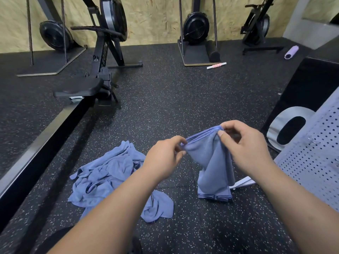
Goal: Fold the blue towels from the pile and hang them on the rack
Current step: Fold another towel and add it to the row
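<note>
A folded blue towel (213, 162) hangs in the air over the floor, its layered hem at the top. My left hand (163, 156) pinches the hem's left corner and my right hand (245, 145) pinches its right corner. The towel's lower folded end almost reaches the floor. A crumpled pile of blue towels (110, 178) lies on the floor to the left, partly behind my left forearm. A grey perforated metal panel (315, 158), possibly the rack, stands at the right edge.
The floor is black speckled rubber (165, 99). A rowing machine (102, 70) with its long rail runs along the left. More exercise machines (196, 30) line the back wall. A pink roller stick (216, 65) and a purple roller (291, 52) lie on the floor beyond.
</note>
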